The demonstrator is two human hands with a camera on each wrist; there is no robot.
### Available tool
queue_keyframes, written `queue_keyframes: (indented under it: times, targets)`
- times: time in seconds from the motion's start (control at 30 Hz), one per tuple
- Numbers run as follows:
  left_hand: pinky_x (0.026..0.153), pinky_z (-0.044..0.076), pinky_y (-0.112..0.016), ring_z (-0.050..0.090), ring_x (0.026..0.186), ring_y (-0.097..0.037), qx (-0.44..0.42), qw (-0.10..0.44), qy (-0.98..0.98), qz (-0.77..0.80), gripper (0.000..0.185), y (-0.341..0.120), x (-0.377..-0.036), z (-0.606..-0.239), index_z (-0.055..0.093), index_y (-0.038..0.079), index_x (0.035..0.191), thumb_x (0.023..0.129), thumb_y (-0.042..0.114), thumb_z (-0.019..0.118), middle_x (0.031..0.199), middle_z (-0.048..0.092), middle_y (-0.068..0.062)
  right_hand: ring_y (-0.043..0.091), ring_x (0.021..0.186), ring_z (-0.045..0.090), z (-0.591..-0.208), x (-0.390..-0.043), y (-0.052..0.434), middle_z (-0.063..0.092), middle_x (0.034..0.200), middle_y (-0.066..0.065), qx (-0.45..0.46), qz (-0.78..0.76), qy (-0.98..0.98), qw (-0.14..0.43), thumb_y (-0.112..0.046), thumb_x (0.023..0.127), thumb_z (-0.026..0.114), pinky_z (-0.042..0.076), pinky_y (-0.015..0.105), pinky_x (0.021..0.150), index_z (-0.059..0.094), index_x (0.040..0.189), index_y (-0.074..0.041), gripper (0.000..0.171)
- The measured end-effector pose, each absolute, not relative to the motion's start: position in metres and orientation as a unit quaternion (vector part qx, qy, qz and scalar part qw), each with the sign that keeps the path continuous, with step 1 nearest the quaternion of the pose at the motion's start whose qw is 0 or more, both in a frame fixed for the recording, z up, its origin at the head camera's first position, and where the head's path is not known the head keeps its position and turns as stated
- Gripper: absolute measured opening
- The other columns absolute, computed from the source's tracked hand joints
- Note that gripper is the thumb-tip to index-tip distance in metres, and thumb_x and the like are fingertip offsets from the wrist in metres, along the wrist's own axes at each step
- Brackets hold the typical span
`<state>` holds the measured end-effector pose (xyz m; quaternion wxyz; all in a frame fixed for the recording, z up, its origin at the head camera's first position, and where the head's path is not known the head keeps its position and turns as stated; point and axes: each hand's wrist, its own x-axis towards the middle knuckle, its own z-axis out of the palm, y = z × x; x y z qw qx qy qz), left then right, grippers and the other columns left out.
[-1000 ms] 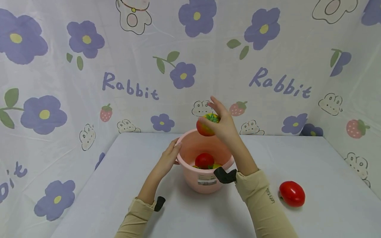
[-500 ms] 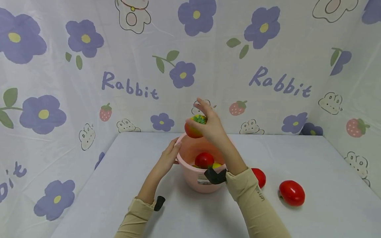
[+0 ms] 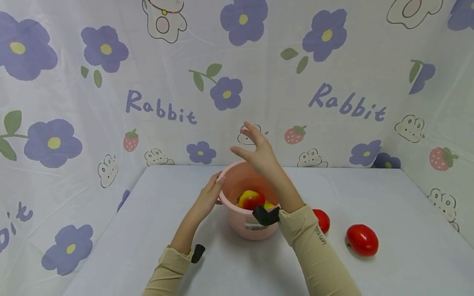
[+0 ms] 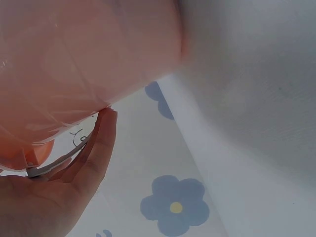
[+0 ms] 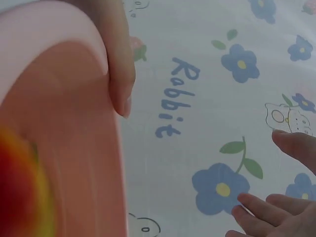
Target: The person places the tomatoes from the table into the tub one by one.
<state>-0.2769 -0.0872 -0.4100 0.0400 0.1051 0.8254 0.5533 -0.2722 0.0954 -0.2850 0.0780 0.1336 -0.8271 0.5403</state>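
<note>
A pink bucket (image 3: 255, 234) stands mid-table in the head view. My left hand (image 3: 207, 199) grips its left side, with the thumb over the rim; in the left wrist view the fingers (image 4: 101, 148) reach past the handle (image 4: 61, 160) to the outer wall. My right hand (image 3: 261, 158) hovers above the bucket, thumb and fingers spread, holding nothing. Inside the bucket lies a red-and-yellow tomato (image 3: 251, 200), blurred in the right wrist view, beside a yellow piece (image 3: 269, 205). The right forearm and its black strap cover part of the rim.
Two glossy red tomatoes lie on the white table right of the bucket: a whole one (image 3: 363, 240) and a nearer-in one (image 3: 322, 221) partly behind the right sleeve. A flower-and-rabbit printed cloth (image 3: 229, 135) hangs behind and at both sides.
My right hand moved left over the bucket and let go of the red-and-yellow tomato, which dropped inside, covering the red one seen there before. The left hand stayed put.
</note>
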Motion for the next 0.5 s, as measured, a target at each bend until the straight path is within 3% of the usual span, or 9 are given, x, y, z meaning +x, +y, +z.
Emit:
queue_keyframes:
  times: [0.2, 0.5]
  targets:
    - [0.081, 0.059, -0.041, 0.061, 0.117, -0.036, 0.107, 0.042, 0.819, 0.562, 0.059, -0.087, -0.278, -0.412, 0.035, 0.021, 0.15, 0.102, 0.055, 0.033, 0.147, 0.049, -0.014, 0.027, 0.149, 0.028, -0.289, -0.268, 0.099, 0.038, 0.157, 0.004, 0.141, 0.528, -0.834, 0.074, -0.028, 0.09, 0.069, 0.027, 0.06, 0.116, 0.025, 0.155, -0.025, 0.079]
    - [0.082, 0.059, -0.039, 0.064, 0.108, -0.032, 0.108, 0.038, 0.823, 0.556, 0.056, -0.085, -0.275, -0.408, 0.033, 0.023, 0.15, 0.103, 0.053, 0.032, 0.143, 0.053, -0.013, 0.028, 0.149, 0.028, -0.301, -0.26, 0.114, 0.036, 0.158, 0.003, 0.144, 0.518, -0.839, 0.081, -0.033, 0.087, 0.072, 0.029, 0.063, 0.114, 0.026, 0.154, -0.032, 0.081]
